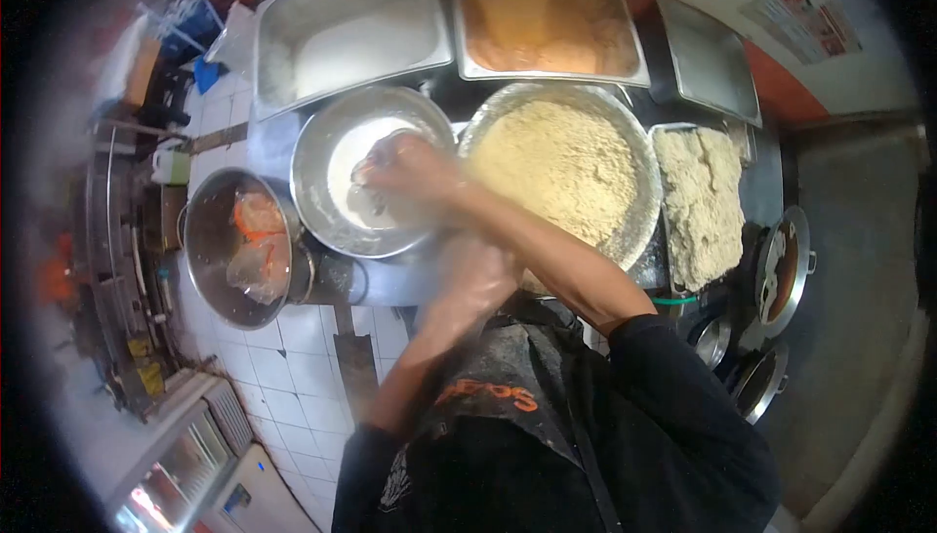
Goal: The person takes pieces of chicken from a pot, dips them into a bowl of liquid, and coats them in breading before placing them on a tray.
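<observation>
My right hand (408, 170) reaches across from the right into a steel bowl (314, 203) of white batter, fingers curled down at the liquid. I cannot make out whether it grips a piece. My left hand (476, 271) is blurred, seems to wear a clear glove, and hovers under the right forearm, at the near rim of a wide steel bowl (639, 230). That bowl is full of pale breadcrumbs (566, 162). To its right a tray (660, 129) holds crumb-coated pieces (705, 203).
A pot (207, 240) with plastic bags inside stands left of the batter bowl. Behind are a tray with white flour (342, 35), a tray of orange crumbs (547, 20) and an empty tray (708, 60). Pans (786, 269) sit at the right. White tiled floor lies below left.
</observation>
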`<state>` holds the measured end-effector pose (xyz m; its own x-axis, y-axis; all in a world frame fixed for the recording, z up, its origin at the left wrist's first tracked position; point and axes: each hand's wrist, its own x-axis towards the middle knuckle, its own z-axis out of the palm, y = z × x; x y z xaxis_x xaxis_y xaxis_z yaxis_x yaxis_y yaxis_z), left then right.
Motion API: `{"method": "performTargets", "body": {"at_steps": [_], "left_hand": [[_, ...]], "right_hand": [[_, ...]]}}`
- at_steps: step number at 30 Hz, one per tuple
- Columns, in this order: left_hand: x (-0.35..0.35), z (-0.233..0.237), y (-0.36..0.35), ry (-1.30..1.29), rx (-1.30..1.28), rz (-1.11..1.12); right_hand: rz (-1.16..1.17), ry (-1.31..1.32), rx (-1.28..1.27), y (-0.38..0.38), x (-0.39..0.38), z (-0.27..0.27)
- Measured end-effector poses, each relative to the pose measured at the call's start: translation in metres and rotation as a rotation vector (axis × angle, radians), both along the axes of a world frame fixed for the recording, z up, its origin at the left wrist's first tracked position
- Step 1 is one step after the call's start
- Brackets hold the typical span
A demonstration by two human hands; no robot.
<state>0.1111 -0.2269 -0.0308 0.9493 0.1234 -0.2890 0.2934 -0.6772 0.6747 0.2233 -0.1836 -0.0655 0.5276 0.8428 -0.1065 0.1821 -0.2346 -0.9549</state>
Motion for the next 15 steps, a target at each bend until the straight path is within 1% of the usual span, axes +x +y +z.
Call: {"method": "performTargets", "body": {"at_steps": [2, 3, 4, 6, 7, 8, 10, 12, 13, 15], "left_hand": [[0.022, -0.096, -0.025, -0.323, -1.23, 0.336], [0.045, -0.103, -0.019, -0.287, -0.528, 0.048], [0.071, -0.108, -0.012, -0.239, 0.177, -0.227], [0.115, -0.138, -0.01, -0.19, 0.38, -0.231], [0.121, -0.131, -0.013, -0.192, 0.382, -0.246], [0.127, -0.125, -0.016, -0.213, 0.354, -0.215], [0.135, -0.121, -0.027, -0.238, 0.324, -0.191], [0.124, -0.12, -0.051, -0.344, 0.292, -0.334], [0.121, -0.122, -0.061, -0.342, 0.293, -0.339], [0.113, -0.128, -0.08, -0.253, 0.1, -0.475]], "right_hand": [[0.139, -0.016, -0.011, 0.0, 0.002, -0.001], [0.123, -0.104, 0.017, -0.004, 0.001, 0.009], [0.105, -0.108, 0.019, -0.003, 0.004, 0.009], [0.266, -0.312, -0.06, -0.001, 0.008, 0.003], [0.192, -0.239, 0.05, -0.005, 0.006, -0.003], [0.178, -0.239, 0.051, -0.004, 0.005, -0.008], [0.125, -0.279, 0.148, 0.0, 0.006, -0.009], [0.116, -0.265, 0.136, 0.001, 0.006, -0.009], [0.102, -0.266, 0.132, 0.0, 0.005, -0.005], [0.095, -0.262, 0.132, 0.0, 0.007, -0.005]]}}
